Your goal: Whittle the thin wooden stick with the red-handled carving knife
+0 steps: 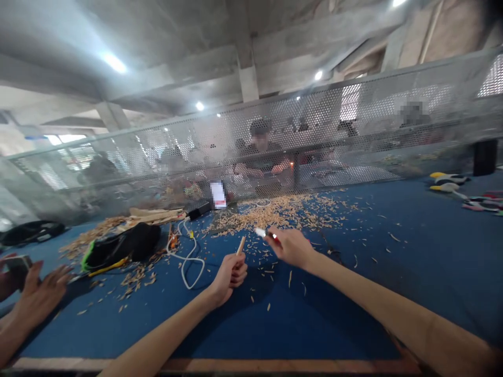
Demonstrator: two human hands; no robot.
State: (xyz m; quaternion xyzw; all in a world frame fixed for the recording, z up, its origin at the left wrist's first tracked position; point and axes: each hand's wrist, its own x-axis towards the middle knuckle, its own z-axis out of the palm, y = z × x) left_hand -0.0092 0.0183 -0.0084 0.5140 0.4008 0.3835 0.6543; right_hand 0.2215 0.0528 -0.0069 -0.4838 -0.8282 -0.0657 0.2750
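Note:
My left hand (229, 277) is closed in a fist around a slim pale wooden stick (241, 245), whose top end sticks up out of the fingers. To the right and a little farther off, my right hand (293, 247) grips a small knife (260, 232). Its short bright blade points left, toward the space above the stick, and a bit of red shows at the handle. Blade and stick are apart. Below and around both hands, thin wood shavings (269, 217) lie scattered on the blue tabletop (330, 324), piled thickest behind them.
A perforated metal screen (188, 167) spans the back, with a lit phone (218, 195) before it. A white cable (189, 259) and a black bag (133, 243) lie left. A co-worker's hand (41, 288) is at far left. Yellow-tipped items (446, 183) lie right.

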